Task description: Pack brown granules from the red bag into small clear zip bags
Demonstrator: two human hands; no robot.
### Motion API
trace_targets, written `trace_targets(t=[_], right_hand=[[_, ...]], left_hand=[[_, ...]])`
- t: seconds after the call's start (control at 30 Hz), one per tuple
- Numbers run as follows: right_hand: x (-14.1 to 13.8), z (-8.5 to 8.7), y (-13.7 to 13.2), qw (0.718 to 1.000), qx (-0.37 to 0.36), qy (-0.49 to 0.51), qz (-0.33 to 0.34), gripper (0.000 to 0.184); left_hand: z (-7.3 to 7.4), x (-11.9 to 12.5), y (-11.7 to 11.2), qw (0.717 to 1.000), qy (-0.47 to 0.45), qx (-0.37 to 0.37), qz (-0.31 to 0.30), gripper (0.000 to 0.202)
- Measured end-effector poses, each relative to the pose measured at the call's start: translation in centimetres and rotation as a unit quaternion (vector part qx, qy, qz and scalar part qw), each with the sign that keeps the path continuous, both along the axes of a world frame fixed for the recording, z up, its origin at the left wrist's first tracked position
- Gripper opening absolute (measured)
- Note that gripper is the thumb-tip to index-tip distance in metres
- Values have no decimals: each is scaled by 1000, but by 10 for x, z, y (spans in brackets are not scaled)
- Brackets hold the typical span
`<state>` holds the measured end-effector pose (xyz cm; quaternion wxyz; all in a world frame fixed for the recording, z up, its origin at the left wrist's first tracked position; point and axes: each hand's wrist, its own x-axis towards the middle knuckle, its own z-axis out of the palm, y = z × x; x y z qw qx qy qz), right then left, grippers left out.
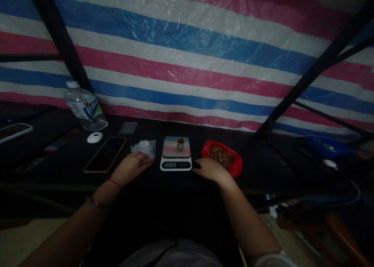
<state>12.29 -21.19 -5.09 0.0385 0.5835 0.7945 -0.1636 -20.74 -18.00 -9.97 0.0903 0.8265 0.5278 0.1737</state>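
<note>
A small white kitchen scale (pixel 175 165) lies on the black table in front of me. On its platform stands a little metal cup (pixel 180 144) with brown material at the top. My left hand (pixel 133 168) rests left of the scale, fingers stretched out at the near edge of a pile of clear plastic bags (pixel 144 147); whether it touches them I cannot tell. Between the scale and a red plastic bag (pixel 239 163) my right hand (pixel 209 168) lies with its fingers apart, holding nothing. The red bag is open and contains brown dried flakes (pixel 220 156).
Left of the bags are a phone (pixel 105 154), a white oval case (pixel 95 137), a flat clear bag (pixel 127 128) and a large plastic bottle (pixel 86 109). A striped sheet (pixel 181 64) hangs behind the table. Dark metal bars (pixel 304 83) slant at both sides. Farther right is a blue object (pixel 331 147).
</note>
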Motion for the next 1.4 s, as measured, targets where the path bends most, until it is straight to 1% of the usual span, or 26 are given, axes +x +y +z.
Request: trace_targets(t=[0.1, 0.2, 0.3, 0.37, 0.43, 0.5, 0.57, 0.67, 0.73, 0.8, 0.87, 0.93, 1.0, 1.07, 1.13, 1.23, 1.3, 1.4], right_hand=[[-2, 1, 0, 1000, 6, -7, -7, 43], [-4, 2, 1, 1000, 16, 1, -22, 42], [-5, -1, 3, 998, 26, 25, -48, 40], [-8, -5, 6, 996, 40, 53, -64, 39], [-12, -9, 10, 989, 75, 95, -83, 38], [-20, -13, 15, 975, 131, 150, -100, 36], [-27, -16, 23, 952, 190, 213, -108, 35], [-36, -17, 45, 916, 240, 296, -124, 36], [-41, -15, 67, 896, 252, 335, -146, 37], [-46, -12, 93, 881, 252, 365, -167, 39], [-51, -12, 118, 866, 245, 396, -181, 41], [-56, -17, 136, 842, 250, 441, -186, 39], [-57, -27, 146, 812, 270, 487, -174, 37], [-53, -38, 149, 787, 287, 521, -163, 34], [-45, -48, 149, 770, 292, 542, -168, 33], [-34, -57, 148, 760, 284, 554, -184, 32], [-30, -59, 147, 767, 273, 551, -183, 30], [-31, -58, 144, 785, 250, 546, -153, 27]], left_hand=[[-2, -1, 3, 1000, -3, -7, 2, 32], [-5, -3, 4, 1000, 6, 6, 1, 31], [-4, -2, 3, 999, 14, 46, 10, 32], [0, 1, 0, 996, 3, 85, 24, 36], [6, 6, -4, 993, -22, 115, 33, 39], [12, 13, -7, 991, -46, 124, 32, 40], [16, 21, -8, 991, -65, 117, 22, 43], [20, 36, -5, 991, -85, 101, 1, 49], [23, 47, 3, 991, -90, 98, -15, 54], [29, 61, 16, 990, -90, 99, -36, 59], [35, 77, 34, 989, -88, 99, -67, 64], [42, 93, 57, 985, -84, 94, -122, 68], [46, 105, 79, 976, -77, 85, -186, 70], [50, 112, 98, 965, -67, 66, -243, 71], [52, 114, 110, 959, -57, 50, -274, 71], [50, 109, 114, 960, -54, 55, -271, 64], [46, 105, 112, 960, -59, 62, -265, 59], [38, 100, 106, 957, -62, 55, -277, 56]])
